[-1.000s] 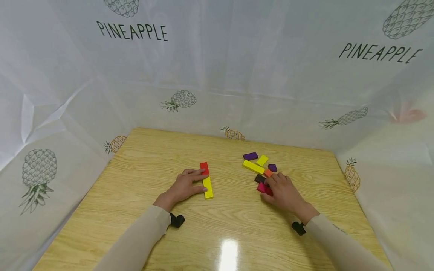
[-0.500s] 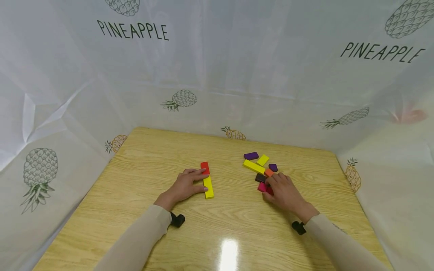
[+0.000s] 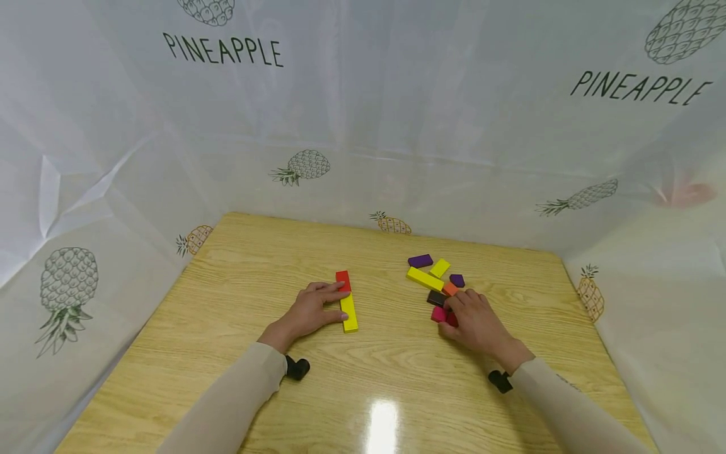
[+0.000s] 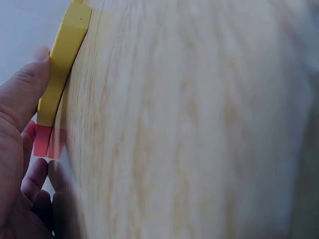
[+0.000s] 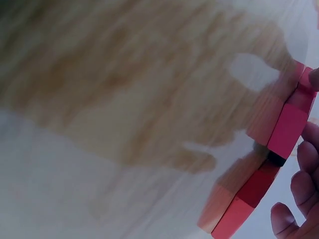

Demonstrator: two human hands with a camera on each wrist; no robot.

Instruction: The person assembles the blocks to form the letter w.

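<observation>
The left hand (image 3: 303,314) lies loosely beside and partly over two blocks set end to end, its fingers reaching across them rather than wrapped around either. Under its fingertips, at the far end, is a red block (image 3: 341,276); under its thumb, toward the person, is a long yellow block (image 3: 350,312). The left wrist view shows the thumb lying along the side of the yellow one, with the red one touching its end.

The right hand (image 3: 476,321) is bent in a pinch around a dark red block (image 3: 452,320), which lies on the table (image 3: 283,252) between thumb and fingers and is mostly covered by them. Just left of that pinch, touching or nearly touching the held piece, is a pink block (image 3: 438,314). A black block (image 3: 435,298) sits at the fingertips, and an orange block (image 3: 450,289) lies just beyond them. Farther past the grip, a second long yellow block (image 3: 425,279) slants away to the left from the orange one, with a small yellow block (image 3: 439,268) against its far side. A short purple block (image 3: 457,280) lies beyond the knuckles, and a longer purple block (image 3: 420,261) is the farthest of this group from the hand.

Behind both hands, past the table edge, hangs a white sheet (image 3: 363,94) printed with pineapples.
</observation>
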